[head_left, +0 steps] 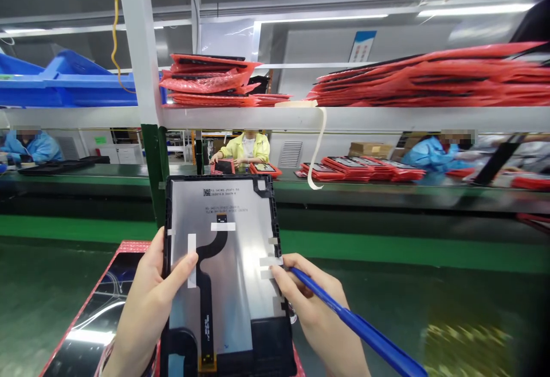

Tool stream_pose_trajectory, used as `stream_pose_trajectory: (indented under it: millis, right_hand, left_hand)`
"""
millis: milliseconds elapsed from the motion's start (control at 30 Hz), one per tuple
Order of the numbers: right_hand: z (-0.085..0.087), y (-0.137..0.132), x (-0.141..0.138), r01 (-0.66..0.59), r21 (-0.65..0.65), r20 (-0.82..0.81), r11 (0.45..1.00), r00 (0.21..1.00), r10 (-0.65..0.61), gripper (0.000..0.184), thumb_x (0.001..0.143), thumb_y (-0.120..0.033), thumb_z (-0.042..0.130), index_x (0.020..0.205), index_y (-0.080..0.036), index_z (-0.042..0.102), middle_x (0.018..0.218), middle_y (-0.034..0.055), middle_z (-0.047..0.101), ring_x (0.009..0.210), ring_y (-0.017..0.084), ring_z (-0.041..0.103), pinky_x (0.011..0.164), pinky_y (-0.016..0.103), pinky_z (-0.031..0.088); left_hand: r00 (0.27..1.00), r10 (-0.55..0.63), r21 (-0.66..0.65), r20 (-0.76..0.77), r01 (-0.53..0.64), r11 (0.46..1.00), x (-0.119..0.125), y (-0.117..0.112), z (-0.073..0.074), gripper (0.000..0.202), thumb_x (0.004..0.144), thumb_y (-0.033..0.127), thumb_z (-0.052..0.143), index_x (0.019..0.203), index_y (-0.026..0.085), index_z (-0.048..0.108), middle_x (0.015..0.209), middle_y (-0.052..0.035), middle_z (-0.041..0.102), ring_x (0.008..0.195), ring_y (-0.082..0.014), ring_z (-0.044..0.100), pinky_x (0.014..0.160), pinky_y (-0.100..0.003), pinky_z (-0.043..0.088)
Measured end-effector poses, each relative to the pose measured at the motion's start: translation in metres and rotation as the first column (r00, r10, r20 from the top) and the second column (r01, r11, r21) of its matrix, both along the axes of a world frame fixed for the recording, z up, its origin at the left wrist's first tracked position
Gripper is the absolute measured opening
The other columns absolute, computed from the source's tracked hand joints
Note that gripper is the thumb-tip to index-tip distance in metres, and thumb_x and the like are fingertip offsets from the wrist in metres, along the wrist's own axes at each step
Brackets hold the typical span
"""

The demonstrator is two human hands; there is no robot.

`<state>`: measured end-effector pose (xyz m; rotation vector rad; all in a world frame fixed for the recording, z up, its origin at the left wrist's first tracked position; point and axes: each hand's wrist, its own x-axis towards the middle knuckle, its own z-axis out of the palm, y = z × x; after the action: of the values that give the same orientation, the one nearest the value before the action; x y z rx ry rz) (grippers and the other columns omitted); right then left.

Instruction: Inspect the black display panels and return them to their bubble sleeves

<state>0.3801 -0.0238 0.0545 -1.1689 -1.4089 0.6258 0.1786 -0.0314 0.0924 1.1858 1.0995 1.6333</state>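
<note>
Upright before me is a tablet screen panel [240, 285], its silver back facing me inside a black frame. A black flex cable [207, 302] runs down it, with strips of white tape across. My left hand [150, 297] grips the panel's left side, thumb resting on the back near a vertical tape strip [191, 251]. My right hand [318, 308] holds a long blue stick-like tool [361, 325] and is at the panel's right edge. Its thumb and fingertips are by short tape strips [265, 268] there. The tool's tip is partly hidden by the fingers.
Left and below lies a dark glossy screen [98, 308] on red bubble wrap. Red-wrapped stacks [429, 82] and blue bins [69, 82] fill the shelf above. A tape strip [317, 153] hangs from it. Across the bench, a person in yellow [247, 146] and others in blue work beside red-wrapped panels [356, 168].
</note>
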Motion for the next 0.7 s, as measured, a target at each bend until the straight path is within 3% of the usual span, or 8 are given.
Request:
stream_pose_trajectory:
  millis: [233,400,533,700]
  right_hand:
    - [0.0,-0.003,0.002,-0.049,-0.027,-0.145,0.998,0.988,0.044,0.037,0.081,-0.056,0.06,0.067,-0.021,0.061,0.059,0.0003,0.048,0.053,0.016,0.041,0.045,0.026,0.036]
    - [0.004,-0.004,0.0,-0.032,-0.012,-0.033,0.999,0.999,0.031,0.04,0.085,-0.05,0.057,0.058,-0.023,0.045,0.052,-0.0052,0.033,0.047,0.012,0.031,0.043,0.024,0.03]
    - [0.013,-0.004,-0.004,0.044,-0.009,-0.021,0.999,0.999,-0.044,0.043,0.078,-0.05,0.058,0.052,-0.025,0.035,0.05,-0.0066,0.027,0.046,0.011,0.025,0.042,0.024,0.028]
    - [0.019,-0.005,-0.005,0.09,-0.006,-0.031,0.996,0.995,-0.09,0.046,0.075,-0.053,0.059,0.05,-0.025,0.033,0.05,-0.007,0.023,0.047,0.011,0.022,0.042,0.025,0.026]
  left_hand:
    - [0.999,-0.044,-0.015,0.008,0.044,0.999,-0.004,0.0,-0.001,0.053,0.076,0.037,0.078,0.125,0.025,0.063,0.119,-0.0042,0.074,0.122,-0.0281,0.062,0.105,-0.034,0.047]
    - [0.999,-0.014,-0.007,-0.048,0.014,1.0,0.002,-0.007,0.002,0.049,0.078,0.04,0.074,0.124,0.025,0.064,0.118,-0.006,0.074,0.119,-0.029,0.063,0.105,-0.037,0.046]
    - [0.994,-0.003,0.005,-0.107,0.004,1.0,0.003,-0.01,-0.001,0.053,0.078,0.045,0.074,0.127,0.026,0.062,0.121,-0.0061,0.072,0.112,-0.0297,0.067,0.095,-0.036,0.053]
    - [0.995,-0.032,-0.011,-0.096,0.031,0.999,0.002,-0.008,-0.005,0.056,0.079,0.047,0.072,0.13,0.026,0.06,0.124,-0.006,0.071,0.114,-0.0298,0.065,0.099,-0.037,0.049]
